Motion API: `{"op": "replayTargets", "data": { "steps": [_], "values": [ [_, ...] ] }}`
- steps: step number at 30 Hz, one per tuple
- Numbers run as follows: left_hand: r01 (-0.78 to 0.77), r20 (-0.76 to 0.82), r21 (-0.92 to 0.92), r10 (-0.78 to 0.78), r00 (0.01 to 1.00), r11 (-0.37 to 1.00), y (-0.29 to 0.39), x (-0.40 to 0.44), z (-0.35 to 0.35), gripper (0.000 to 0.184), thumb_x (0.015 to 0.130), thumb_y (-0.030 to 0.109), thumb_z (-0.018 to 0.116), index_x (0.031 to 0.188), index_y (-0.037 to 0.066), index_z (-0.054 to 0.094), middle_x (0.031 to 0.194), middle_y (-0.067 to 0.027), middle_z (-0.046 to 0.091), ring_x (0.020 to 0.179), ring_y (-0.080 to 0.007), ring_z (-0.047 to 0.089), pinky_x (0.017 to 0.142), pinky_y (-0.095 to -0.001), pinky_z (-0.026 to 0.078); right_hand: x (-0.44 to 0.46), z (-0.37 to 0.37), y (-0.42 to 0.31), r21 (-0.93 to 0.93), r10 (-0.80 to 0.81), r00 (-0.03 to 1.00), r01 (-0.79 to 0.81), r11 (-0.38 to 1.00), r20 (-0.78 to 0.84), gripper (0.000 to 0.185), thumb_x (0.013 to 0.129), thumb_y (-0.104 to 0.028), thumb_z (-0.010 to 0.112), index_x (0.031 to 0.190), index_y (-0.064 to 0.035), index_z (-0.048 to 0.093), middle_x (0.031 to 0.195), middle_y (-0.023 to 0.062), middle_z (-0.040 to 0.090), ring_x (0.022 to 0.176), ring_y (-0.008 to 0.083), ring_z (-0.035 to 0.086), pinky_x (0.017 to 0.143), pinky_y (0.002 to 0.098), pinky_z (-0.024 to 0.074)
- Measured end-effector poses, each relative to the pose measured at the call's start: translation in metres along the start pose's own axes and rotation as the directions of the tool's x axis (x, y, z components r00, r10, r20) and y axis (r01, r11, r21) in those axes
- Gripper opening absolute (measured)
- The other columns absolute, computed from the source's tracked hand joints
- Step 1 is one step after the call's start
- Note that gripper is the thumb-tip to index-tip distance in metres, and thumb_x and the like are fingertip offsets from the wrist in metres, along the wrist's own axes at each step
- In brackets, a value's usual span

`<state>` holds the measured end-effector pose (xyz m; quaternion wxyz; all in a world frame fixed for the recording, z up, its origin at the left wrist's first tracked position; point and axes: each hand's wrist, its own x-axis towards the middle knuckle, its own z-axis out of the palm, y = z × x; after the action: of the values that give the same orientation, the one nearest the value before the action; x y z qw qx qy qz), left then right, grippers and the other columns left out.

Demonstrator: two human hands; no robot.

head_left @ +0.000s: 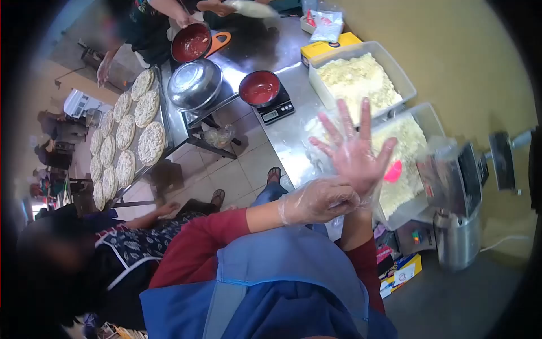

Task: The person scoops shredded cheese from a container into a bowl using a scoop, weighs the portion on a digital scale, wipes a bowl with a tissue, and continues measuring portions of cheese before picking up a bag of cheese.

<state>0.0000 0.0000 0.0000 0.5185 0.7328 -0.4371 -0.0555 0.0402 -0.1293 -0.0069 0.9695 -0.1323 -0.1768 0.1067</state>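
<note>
My left hand point(320, 202), in a clear plastic glove, is closed around the cuff of a clear plastic glove at my right wrist. My right hand point(357, 152) wears that glove, palm towards me, all fingers spread wide. Behind it stands a translucent plastic tub point(432, 121) of pale, crumbly grated food point(403, 198), with a bright pink piece point(393, 171) showing on top. Farther off sits a second tub point(403, 85) of similar pale food. Left of my right hand, a black pan with a red inside point(261, 88) rests on a digital scale point(278, 112).
Left, a metal table holds several round flat bases with pale topping point(135, 129). An upturned metal bowl point(195, 85) is near. A co-worker's hand holds a red-lined pan point(191, 43); another person sits lower left. A metal machine point(456, 237) stands right; a yellow box point(333, 48) lies behind.
</note>
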Motion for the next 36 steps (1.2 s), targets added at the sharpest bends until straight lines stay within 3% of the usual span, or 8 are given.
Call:
{"op": "replayTargets", "data": {
  "steps": [7,11,13,20,23,27,31,36],
  "values": [
    [0.258,0.149,-0.305,-0.222,0.964,0.916,-0.082,0.008,-0.103,0.014,0.083,0.013,0.072,0.092,0.004,0.065,0.085,-0.0074,0.065,0.079,-0.0188,0.066,0.07,-0.0297,0.053,0.076,-0.017,-0.006,-0.21,-0.224,0.942,0.174,0.962,-0.248,0.073,0.096,-0.054,0.042,0.151,-0.0103,0.021,0.146,0.0268,0.033,0.131,0.042,0.04,0.1,0.0512,0.044],
    [0.487,-0.371,0.02,-0.446,0.815,0.873,-0.149,-0.016,-0.18,0.012,0.087,0.011,0.064,0.096,0.003,0.065,0.091,-0.007,0.066,0.085,-0.017,0.064,0.078,-0.0299,0.051,0.094,-0.013,-0.016,-0.778,-0.418,0.76,-0.178,0.603,-0.497,0.053,0.099,-0.036,0.047,0.143,-0.0069,0.039,0.127,0.0202,0.055,0.111,0.0298,0.059,0.094,0.0396,0.0471],
    [0.57,-0.551,-0.16,-0.552,0.626,0.806,-0.2,-0.032,-0.216,0.032,0.084,0.016,0.07,0.111,0.001,0.061,0.103,-0.0112,0.063,0.094,-0.0183,0.063,0.083,-0.0317,0.051,0.08,-0.014,-0.034,-0.938,-0.649,0.735,-0.334,-0.091,-0.199,0.045,0.099,-0.025,0.05,0.139,-0.0054,0.045,0.122,0.0176,0.059,0.106,0.0276,0.061,0.093,0.0346,0.0463],
    [0.858,-0.185,-0.31,-0.911,0.368,0.41,-0.309,-0.043,-0.246,0.058,0.085,0.031,0.071,0.129,0.0,0.049,0.114,-0.0171,0.063,0.094,-0.0199,0.065,0.071,-0.0296,0.053,-0.016,0.031,-0.077,0.027,-0.801,0.391,-0.892,-0.45,-0.454,0.048,0.095,-0.029,0.049,0.135,-0.0025,0.049,0.127,0.0241,0.056,0.115,0.0362,0.057,0.099,0.0412,0.0422],
    [0.833,-0.134,-0.396,-0.922,0.364,0.387,-0.349,-0.068,-0.236,0.064,0.084,0.031,0.069,0.135,0.0,0.045,0.12,-0.02,0.061,0.103,-0.0251,0.064,0.081,-0.0333,0.053,-0.014,0.012,-0.054,0.353,-0.781,0.004,-0.891,-0.287,-0.625,0.06,0.092,-0.037,0.05,0.14,-0.0038,0.041,0.124,0.0253,0.058,0.113,0.0419,0.055,0.097,0.0467,0.0423],
    [0.918,-0.312,0.324,-0.891,0.33,0.227,-0.368,-0.07,-0.234,0.075,0.086,0.041,0.056,0.143,-0.003,0.034,0.14,-0.0275,0.044,0.132,-0.0372,0.042,0.11,-0.0391,0.032,-0.056,-0.049,-0.058,0.17,-0.755,0.108,-0.945,-0.281,-0.647,0.07,0.089,-0.037,0.054,0.148,-0.0107,0.028,0.121,0.0252,0.06,0.112,0.0423,0.057,0.094,0.0481,0.0434],
    [0.88,-0.203,-0.358,-0.946,0.252,0.312,-0.307,-0.047,-0.234,0.053,0.086,0.024,0.057,0.131,-0.002,0.048,0.122,-0.022,0.056,0.108,-0.0328,0.058,0.081,-0.0422,0.053,-0.081,-0.073,-0.062,-0.046,-0.747,0.256,-0.956,-0.289,-0.613,0.078,0.086,-0.032,0.057,0.152,-0.0231,0.015,0.116,0.0281,0.061,0.104,0.045,0.059,0.089,0.0505,0.0444],
    [0.776,-0.304,-0.436,-0.886,0.35,0.456,-0.276,-0.045,-0.233,0.023,0.082,0.007,0.056,0.102,-0.003,0.059,0.098,-0.0127,0.061,0.085,-0.0259,0.062,0.066,-0.0394,0.055,-0.059,-0.025,-0.06,0.043,-0.777,0.14,-0.977,-0.21,-0.613,0.071,0.089,-0.015,0.05,0.151,-0.0145,0.015,0.108,0.0302,0.063,0.1,0.0471,0.06,0.086,0.052,0.0445]
  ]
}}
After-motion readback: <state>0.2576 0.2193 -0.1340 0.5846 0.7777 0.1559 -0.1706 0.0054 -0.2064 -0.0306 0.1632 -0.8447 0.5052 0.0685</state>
